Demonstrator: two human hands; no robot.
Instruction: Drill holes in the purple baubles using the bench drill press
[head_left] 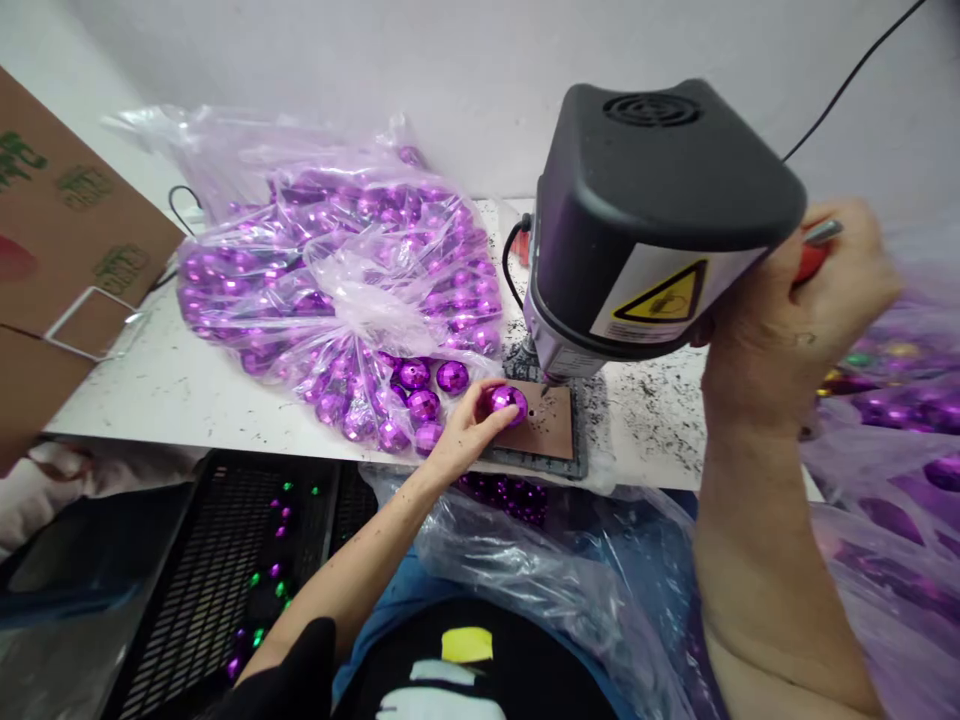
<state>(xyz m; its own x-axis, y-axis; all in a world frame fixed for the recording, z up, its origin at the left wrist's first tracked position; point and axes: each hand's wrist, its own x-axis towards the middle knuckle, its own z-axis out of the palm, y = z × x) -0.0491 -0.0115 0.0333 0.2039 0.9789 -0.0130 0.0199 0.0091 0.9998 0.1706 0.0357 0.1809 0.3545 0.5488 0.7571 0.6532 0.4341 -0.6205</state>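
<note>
My left hand pinches a shiny purple faceted ball between thumb and fingers, over a brown board on the machine's dark base. Just right of the ball, the thin bit of a black bench drill points down at the board and looks apart from the ball. My right hand is closed around the drill's feed handle, at the right side of the housing; a red part and a metal end show between the fingers. Several loose purple balls lie left of my left hand.
A large clear bag full of purple balls covers the table's left. Dark shavings litter the white table. A cardboard box stands far left, and a black crate sits below. Clear plastic drapes over my lap; more bagged balls lie right.
</note>
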